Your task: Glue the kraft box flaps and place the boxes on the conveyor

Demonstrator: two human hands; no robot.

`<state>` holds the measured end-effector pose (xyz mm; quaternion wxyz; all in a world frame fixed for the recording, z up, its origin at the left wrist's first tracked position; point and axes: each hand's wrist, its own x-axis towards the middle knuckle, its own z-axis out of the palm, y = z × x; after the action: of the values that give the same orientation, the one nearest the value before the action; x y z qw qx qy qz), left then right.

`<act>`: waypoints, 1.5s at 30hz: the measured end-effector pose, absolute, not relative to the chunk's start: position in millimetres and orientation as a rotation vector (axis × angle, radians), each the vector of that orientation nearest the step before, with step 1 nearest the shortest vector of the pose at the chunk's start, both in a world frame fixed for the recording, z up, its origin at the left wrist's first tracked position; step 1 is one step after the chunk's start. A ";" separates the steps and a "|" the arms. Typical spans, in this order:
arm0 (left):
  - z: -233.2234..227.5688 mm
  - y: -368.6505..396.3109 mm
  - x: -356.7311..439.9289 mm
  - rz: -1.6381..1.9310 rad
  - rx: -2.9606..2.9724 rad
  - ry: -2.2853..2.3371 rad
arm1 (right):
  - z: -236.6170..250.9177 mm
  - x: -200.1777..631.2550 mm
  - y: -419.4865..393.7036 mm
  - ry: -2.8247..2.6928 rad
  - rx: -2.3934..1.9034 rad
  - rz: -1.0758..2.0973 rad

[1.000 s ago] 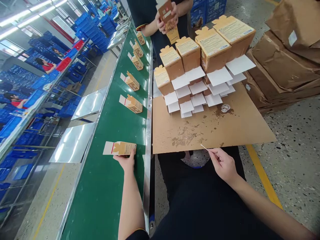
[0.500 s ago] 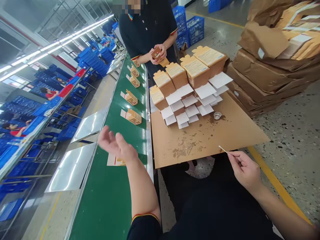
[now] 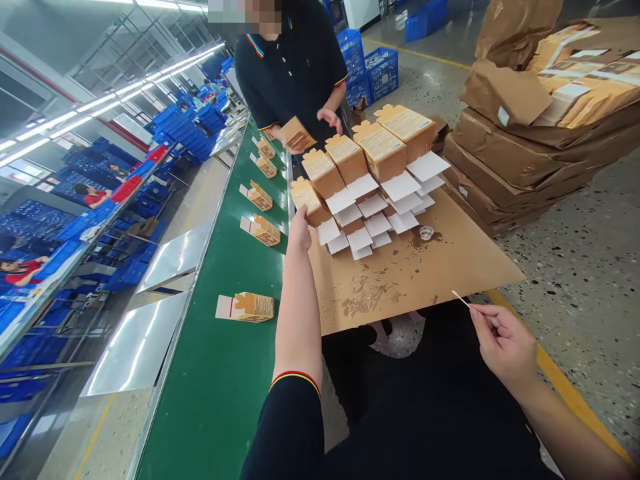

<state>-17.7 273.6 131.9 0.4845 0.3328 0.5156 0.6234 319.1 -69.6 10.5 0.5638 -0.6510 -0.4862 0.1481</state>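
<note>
Left hand outstretched; right hand pinched

A green conveyor belt with polished metal side rails runs from the near edge away toward the far end of the hall. Angled metal plates project from its left rail. Left of the belt, a long rack line carries blue plastic crates; stacked crates continue along that side. Fluorescent tube strips run overhead, parallel to the belt, and are lit. The floor is grey speckled terrazzo with a yellow painted line on the right. Blue crates also stand at the far centre. Brown paper-wrapped bundles are stacked at the right edge.
</note>
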 end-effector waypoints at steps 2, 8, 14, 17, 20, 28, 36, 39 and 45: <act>138.4 245.3 -26.6 1.545 0.810 1.267 | 13.7 320.3 -68.8 -1.154 -1.533 0.349; 98.2 113.7 -31.7 1.509 1.012 1.119 | 19.6 303.8 -60.3 -1.362 -1.499 0.435; 21.9 46.4 1.4 1.295 0.813 1.264 | 3.2 249.8 -28.9 -1.882 -1.299 0.371; 11.2 44.5 7.6 1.292 0.811 1.317 | -8.9 231.6 -20.2 -2.038 -1.250 0.312; 13.7 44.2 8.1 1.288 0.824 1.312 | -17.3 227.0 -19.6 -2.138 -1.216 0.287; 14.2 33.8 13.5 1.298 0.954 1.323 | -17.5 239.2 -15.5 -2.109 -1.309 0.237; 14.5 4.3 25.5 1.192 1.239 1.450 | -3.7 266.8 -39.2 -1.857 -1.425 0.341; 13.5 0.2 24.6 1.184 1.248 1.470 | -0.1 278.8 -53.6 -1.778 -1.461 0.386; 14.0 5.2 30.4 1.113 1.306 1.566 | 1.0 288.4 -64.6 -1.676 -1.517 0.433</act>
<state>30.4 5.2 14.0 0.3979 0.5158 0.6184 0.4397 288.4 -64.6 1.0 0.4077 -0.6017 -0.6650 0.1718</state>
